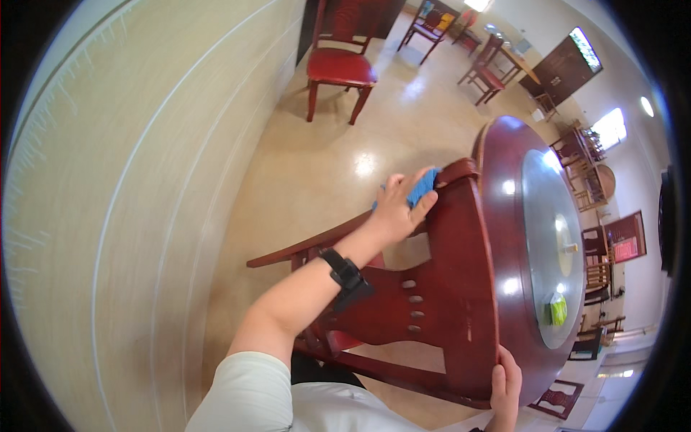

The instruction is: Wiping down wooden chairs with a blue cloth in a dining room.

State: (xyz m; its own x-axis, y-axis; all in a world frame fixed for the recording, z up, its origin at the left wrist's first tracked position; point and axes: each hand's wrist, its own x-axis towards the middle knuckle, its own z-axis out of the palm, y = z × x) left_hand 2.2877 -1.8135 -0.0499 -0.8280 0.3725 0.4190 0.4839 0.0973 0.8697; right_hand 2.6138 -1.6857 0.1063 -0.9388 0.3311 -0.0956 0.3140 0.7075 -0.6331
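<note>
A dark red wooden chair (pixel 459 259) is tilted in front of me, its slotted backrest facing up. My left hand (pixel 398 202) holds a blue cloth (pixel 422 188) against the far side of the backrest, close to the end of its top rail (pixel 456 171). A black band with a small device (pixel 345 274) sits on my left wrist. Near the opposite end of the top rail, my right hand (pixel 506 378) grips the edge, its fingers partly hidden behind the wood. Only slivers of the chair's red seat (pixel 343 340) show past the backrest.
Beyond the chair stands a round dark red table (pixel 502 227) with a glass turntable (pixel 540 216) bearing a green packet (pixel 556 310). A pale tiled wall (pixel 140 216) runs along my left. Another red-seated chair (pixel 341 66) stands ahead on the glossy floor (pixel 318 162).
</note>
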